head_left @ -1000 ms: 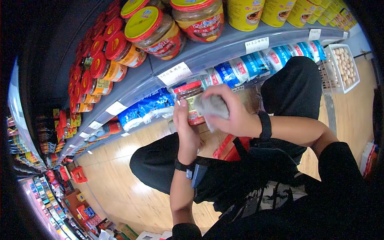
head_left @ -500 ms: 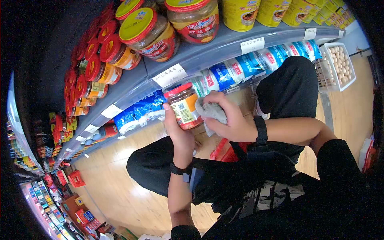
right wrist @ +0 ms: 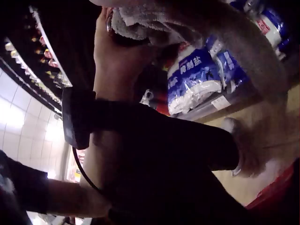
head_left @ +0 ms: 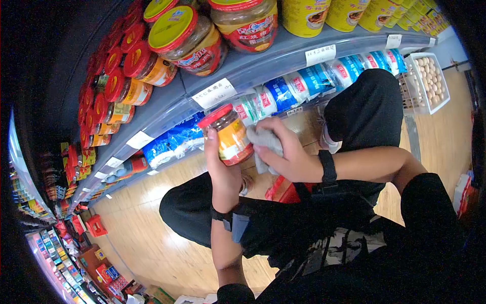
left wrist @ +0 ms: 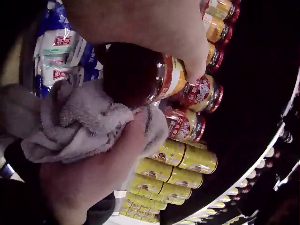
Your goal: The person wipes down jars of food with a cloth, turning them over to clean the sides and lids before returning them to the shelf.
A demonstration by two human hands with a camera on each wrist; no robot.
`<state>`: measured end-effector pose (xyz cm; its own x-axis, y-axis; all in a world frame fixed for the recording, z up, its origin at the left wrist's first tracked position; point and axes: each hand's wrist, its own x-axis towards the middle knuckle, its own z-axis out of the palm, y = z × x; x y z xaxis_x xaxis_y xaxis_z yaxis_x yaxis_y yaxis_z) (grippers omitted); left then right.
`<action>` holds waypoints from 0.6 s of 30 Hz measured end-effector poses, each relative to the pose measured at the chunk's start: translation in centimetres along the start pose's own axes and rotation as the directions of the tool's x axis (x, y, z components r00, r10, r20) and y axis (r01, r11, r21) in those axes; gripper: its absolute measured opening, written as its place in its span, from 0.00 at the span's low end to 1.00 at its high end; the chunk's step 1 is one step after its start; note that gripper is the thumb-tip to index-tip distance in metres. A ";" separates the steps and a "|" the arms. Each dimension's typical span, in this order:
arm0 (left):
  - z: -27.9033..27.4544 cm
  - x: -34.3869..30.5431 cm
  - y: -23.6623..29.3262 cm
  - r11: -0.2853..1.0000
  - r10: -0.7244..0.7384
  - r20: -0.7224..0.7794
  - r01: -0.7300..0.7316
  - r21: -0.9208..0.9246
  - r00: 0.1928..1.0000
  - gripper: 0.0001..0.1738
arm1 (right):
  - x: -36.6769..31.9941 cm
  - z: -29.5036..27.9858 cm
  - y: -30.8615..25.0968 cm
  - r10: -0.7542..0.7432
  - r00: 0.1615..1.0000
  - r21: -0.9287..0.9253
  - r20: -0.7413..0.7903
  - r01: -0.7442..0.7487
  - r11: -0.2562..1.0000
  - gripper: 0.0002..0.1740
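Note:
A glass jar [head_left: 232, 138] with a red lid and an orange label is tilted in the left hand [head_left: 223, 169], whose thumb lies along its side. The right hand [head_left: 289, 154] grips a grey cloth [head_left: 265, 144] at the jar's right side. In the left wrist view the cloth [left wrist: 79, 122] is bunched against the dark jar [left wrist: 136, 75], and the right hand [left wrist: 93, 180] is behind it. The right wrist view shows the cloth [right wrist: 136, 26] near the left hand [right wrist: 117, 61].
A shelf [head_left: 202, 83] holds rows of red-lidded jars, larger jars and yellow cans [head_left: 306, 17]. Below it lie blue and white bags [head_left: 174, 142]. A white basket [head_left: 429, 83] of eggs stands at the right. Something red [head_left: 283, 191] lies between the person's legs.
The jar has turned, so its orange label faces up instead of the pale one with the code. Both hands have shifted left from a second ago, and the cloth stays beside the jar.

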<state>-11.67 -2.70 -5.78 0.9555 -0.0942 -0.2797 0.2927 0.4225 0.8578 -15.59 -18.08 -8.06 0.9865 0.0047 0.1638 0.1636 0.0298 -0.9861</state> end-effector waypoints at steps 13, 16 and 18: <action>0.4 -0.4 -0.5 0.997 -0.036 0.103 0.043 -0.061 0.994 0.33 | 1.3 -0.3 0.2 0.069 0.993 0.091 -0.099 -0.060 0.994 0.23; -0.3 -0.1 -1.0 1.000 -0.017 0.076 0.015 0.028 0.997 0.30 | 0.7 -0.1 0.7 0.102 0.992 0.117 -0.079 -0.093 0.989 0.23; 0.3 -0.2 -0.3 1.000 -0.027 0.032 0.027 0.005 0.999 0.26 | -0.1 -0.4 -0.1 0.006 1.000 -0.059 0.015 -0.006 0.998 0.23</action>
<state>-11.92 -3.04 -5.85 0.9478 -0.1347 -0.2889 0.3187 0.4153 0.8520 -15.68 -18.52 -7.98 0.9873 0.0197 0.1579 0.1584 -0.0292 -0.9869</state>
